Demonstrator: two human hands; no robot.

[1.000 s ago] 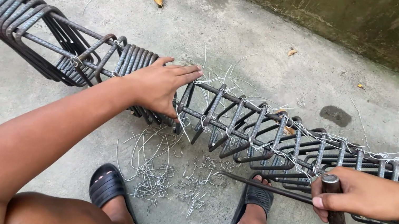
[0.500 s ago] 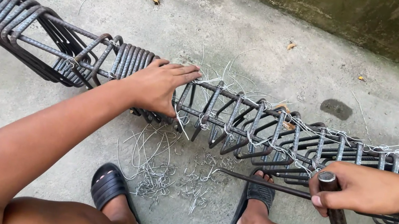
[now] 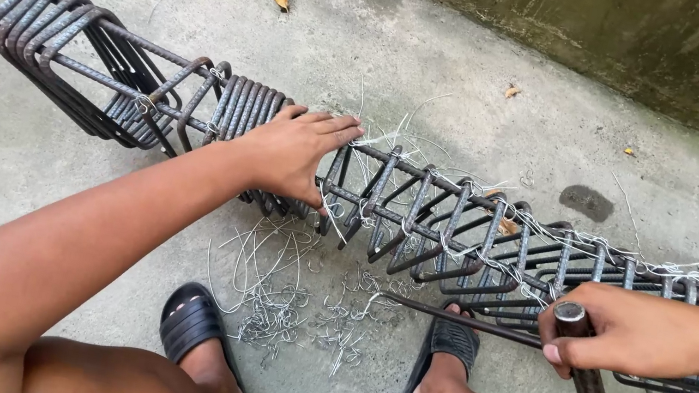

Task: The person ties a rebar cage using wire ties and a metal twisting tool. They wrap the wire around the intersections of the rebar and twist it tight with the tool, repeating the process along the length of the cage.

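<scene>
A: Cage status?
B: Rebar cage lies on its side, running from upper left to right edge. Long bars pass through rectangular stirrups, which are bunched tight at the left and spaced and leaning in the middle, tied with pale wire.
A: Tool?
B: Tying hook, thin dark rod with a thick cylindrical handle, lies nearly level just below the cage, tip pointing left.

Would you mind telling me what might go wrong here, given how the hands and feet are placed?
The left hand grips the rebar cage among bristling tie-wire ends, which could prick it. Cut wire scraps lie beside open sandals, so toes are exposed. The hooked tool in the right hand might slip.
</scene>
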